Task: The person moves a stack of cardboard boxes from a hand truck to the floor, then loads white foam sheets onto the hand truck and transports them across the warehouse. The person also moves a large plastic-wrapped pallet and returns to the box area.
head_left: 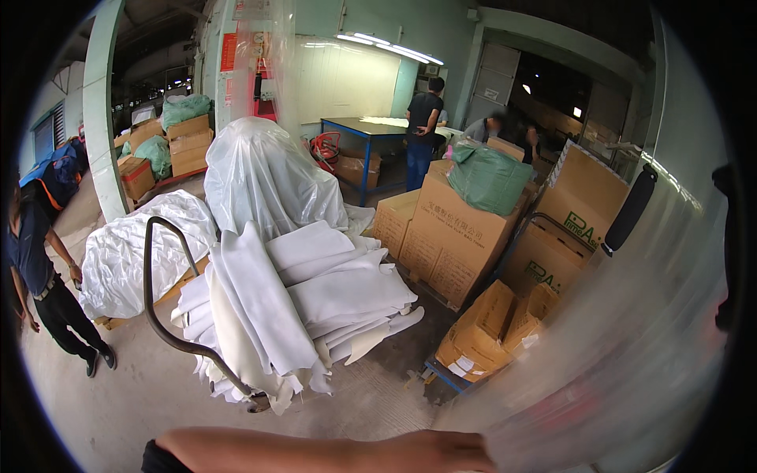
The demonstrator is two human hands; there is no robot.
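Note:
My left hand (pixel 457 451) reaches across the lower edge from the left, its forearm nearly level. The fingertips are at a blurred translucent plastic curtain (pixel 599 386), which fills the right side. Smear and plastic hide whether the fingers grip it. My right hand does not show. Ahead of my arm stands a trolley with a bent metal handle (pixel 148 276), piled with folded white and pale grey sheets of material (pixel 315 292) that hang over its sides.
Behind the trolley are a plastic-covered heap (pixel 256 173) and a white-covered pile (pixel 146 252). Cardboard boxes (pixel 453 236) carry a green bundle (pixel 490 177); an open carton (pixel 481 331) sits on a blue cart. One person (pixel 43 268) is at left, others near a blue-legged table (pixel 367 134).

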